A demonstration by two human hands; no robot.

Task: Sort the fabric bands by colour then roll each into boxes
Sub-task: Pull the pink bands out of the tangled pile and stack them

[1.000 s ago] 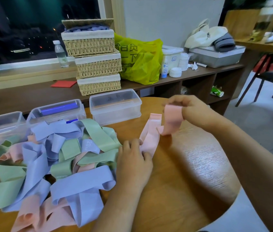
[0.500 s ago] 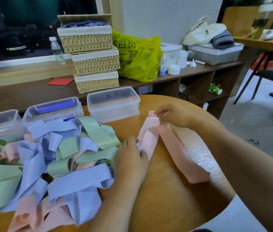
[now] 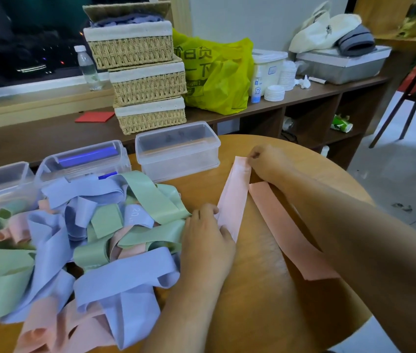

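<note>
Pink, limp, probably light: long fabric band [image 3: 235,197], best held by its ends. The right hand [image 3: 270,166] pinches the far fold; the left hand [image 3: 206,235] presses the near end with flat fingers.

On the table [image 3: 252,314] the band heap [image 3: 74,238] lies left, boxes [image 3: 177,151] behind it — two flat bands [image 3: 235,197] right.

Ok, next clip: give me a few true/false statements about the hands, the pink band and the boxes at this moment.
1. The right hand pinches the far end of the pink band. True.
2. The middle clear box holds a blue roll. True.
3. The right clear box is packed with bands. False: it looks empty.
4. The left hand reaches into the right clear box. False: it presses on the pink band's near end.
</note>
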